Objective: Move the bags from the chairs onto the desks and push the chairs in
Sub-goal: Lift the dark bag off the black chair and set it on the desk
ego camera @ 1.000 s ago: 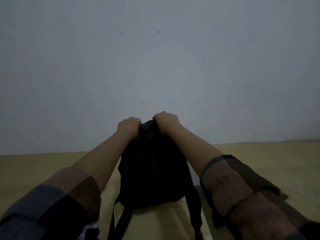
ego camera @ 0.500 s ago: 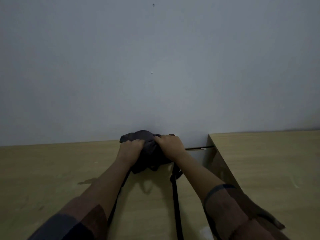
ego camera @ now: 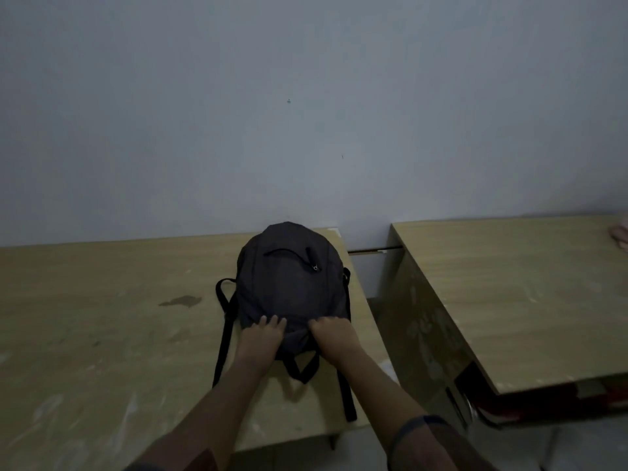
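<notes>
Head view has the dark backpack (ego camera: 292, 287) lying flat on the left surface (ego camera: 102, 317), close to its right edge, with one strap (ego camera: 347, 396) trailing toward the front lip. If I drag my arms back carelessly I could snag that strap and pull the bag off the corner into the gap beside the second surface (ego camera: 509, 294). Both arms reach forward: my left hand (ego camera: 261, 339) rests on the bag's near end with fingers fairly straight, my right hand (ego camera: 334, 338) has its grip curled into the fabric there.
</notes>
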